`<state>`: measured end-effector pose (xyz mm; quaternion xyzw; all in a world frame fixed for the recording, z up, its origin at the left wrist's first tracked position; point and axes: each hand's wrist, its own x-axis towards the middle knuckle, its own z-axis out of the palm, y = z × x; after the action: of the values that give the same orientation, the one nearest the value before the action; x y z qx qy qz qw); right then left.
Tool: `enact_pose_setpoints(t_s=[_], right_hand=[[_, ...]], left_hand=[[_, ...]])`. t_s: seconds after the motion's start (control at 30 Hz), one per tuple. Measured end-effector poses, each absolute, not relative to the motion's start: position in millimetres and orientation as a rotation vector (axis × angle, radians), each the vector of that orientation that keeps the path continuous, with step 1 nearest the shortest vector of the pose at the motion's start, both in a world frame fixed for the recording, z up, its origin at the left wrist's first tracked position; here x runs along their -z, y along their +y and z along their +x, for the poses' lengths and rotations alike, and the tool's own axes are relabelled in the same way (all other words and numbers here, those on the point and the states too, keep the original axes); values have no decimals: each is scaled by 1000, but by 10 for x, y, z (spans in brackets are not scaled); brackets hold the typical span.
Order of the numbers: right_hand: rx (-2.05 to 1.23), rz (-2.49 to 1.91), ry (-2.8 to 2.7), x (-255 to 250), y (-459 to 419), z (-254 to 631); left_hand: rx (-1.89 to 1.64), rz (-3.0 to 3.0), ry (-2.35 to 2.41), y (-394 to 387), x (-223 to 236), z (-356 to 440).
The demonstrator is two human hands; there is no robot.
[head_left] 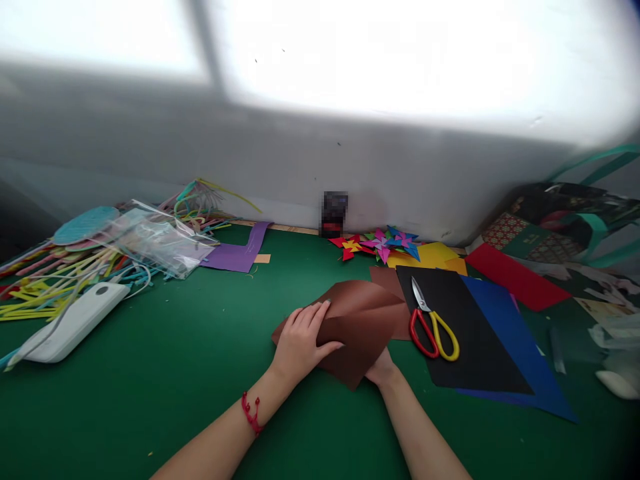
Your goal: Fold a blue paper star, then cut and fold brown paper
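Observation:
A sheet of brown paper [357, 340] is bent over in a loose, curved fold just above the green table. My left hand [303, 337] grips its left part, fingers over the top and thumb stretched across the front layer. Beneath the lower right side of the sheet is my right hand [381, 369], gripping it from below; the paper hides its fingers. Just to the right, scissors [429, 327] with one red and one yellow handle lie on a black sheet [480, 347]. Another brown sheet [397, 290] lies flat behind the held one.
Blue paper [525, 333] shows under the black sheet, with a red envelope-like piece [517, 277] beyond. Folded paper stars [383, 245] sit by the wall near yellow paper [430, 255]. Left are purple paper [230, 257], a clear bag [175, 247], pipe cleaners and a white power strip [75, 323].

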<state>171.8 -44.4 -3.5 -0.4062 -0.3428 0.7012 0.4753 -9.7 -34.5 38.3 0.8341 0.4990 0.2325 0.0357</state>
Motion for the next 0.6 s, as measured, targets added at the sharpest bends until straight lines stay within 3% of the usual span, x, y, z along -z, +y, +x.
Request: enact_pose_setpoints(t_s=[0.3, 0.6], right_hand=[[-1842, -905, -715, -14, -441, 1682], [-1973, -750, -693, -51, -479, 1638]], left_hand=[[-612, 2630, 1578, -404, -684, 75], [-631, 2658, 1503, -403, -517, 74]])
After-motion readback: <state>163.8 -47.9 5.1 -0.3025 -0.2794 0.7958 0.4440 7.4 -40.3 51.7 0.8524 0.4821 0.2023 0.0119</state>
